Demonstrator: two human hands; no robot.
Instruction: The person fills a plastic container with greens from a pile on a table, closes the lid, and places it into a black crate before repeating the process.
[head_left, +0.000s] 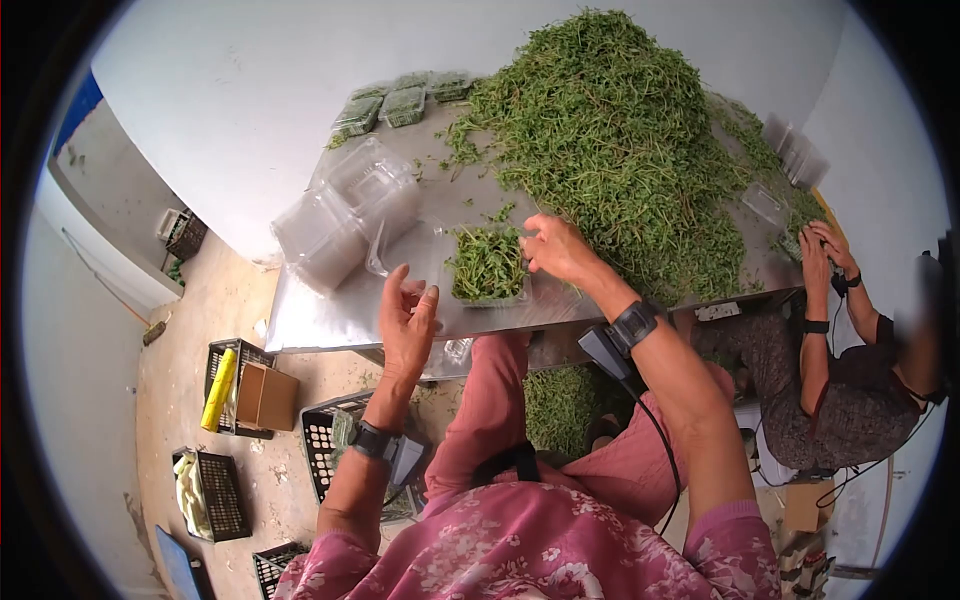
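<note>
A clear plastic clamshell box (526, 296) filled with green leafy sprigs (486, 262) lies near the table's front edge, its lid folded open to the left. Beside its left side is my left hand (408, 312), fingers apart and holding nothing. At the box's right edge, my right hand (560, 248) touches the greens with bent fingers that stand slightly apart; nothing is visible in its grasp. Behind it rises a large heap of loose green sprigs (610, 140). Stacked, nested clear boxes (335, 225) stand to the left of my left hand.
Several filled boxes (403, 106) sit at the back left of the metal table (310, 325). On the right, a co-worker's hands (828, 250) are at another box. Black crates (222, 500) stand on the floor at left, one holding a cardboard box (267, 396).
</note>
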